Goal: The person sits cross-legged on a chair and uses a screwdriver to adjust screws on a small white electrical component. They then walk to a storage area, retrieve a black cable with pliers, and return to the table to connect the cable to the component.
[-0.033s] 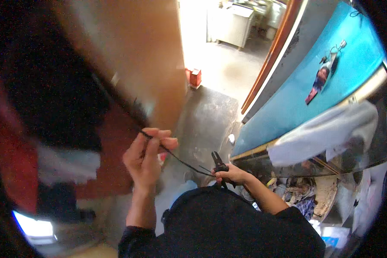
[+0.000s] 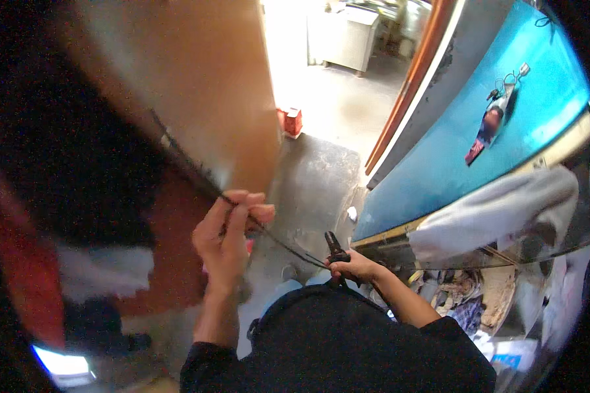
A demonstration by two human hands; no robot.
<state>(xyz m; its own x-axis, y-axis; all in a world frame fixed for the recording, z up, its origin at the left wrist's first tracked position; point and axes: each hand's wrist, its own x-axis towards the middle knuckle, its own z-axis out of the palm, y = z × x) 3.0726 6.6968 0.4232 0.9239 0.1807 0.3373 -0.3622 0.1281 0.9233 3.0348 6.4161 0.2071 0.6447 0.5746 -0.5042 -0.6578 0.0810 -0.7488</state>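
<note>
A thin black cord runs slantwise between my hands. My left hand pinches it between thumb and fingers, raised in front of the brown door panel. Beyond those fingers a dark, blurred length stretches up and left; it looks like more of the cord. My right hand, close to my body, is closed around a black handheld object with a narrow upper end. Its exact kind I cannot make out, since the fingers cover its lower part. The cord meets my right hand beside this object.
On the left stands a brown door panel; an open doorway lies ahead. A red box sits on the floor by the door. To the right, a blue surface bears a small patterned item, with white cloth along its edge.
My left hand has shifted slightly right. The dark length beyond it now reaches farther up and left. My right hand keeps its hold.
</note>
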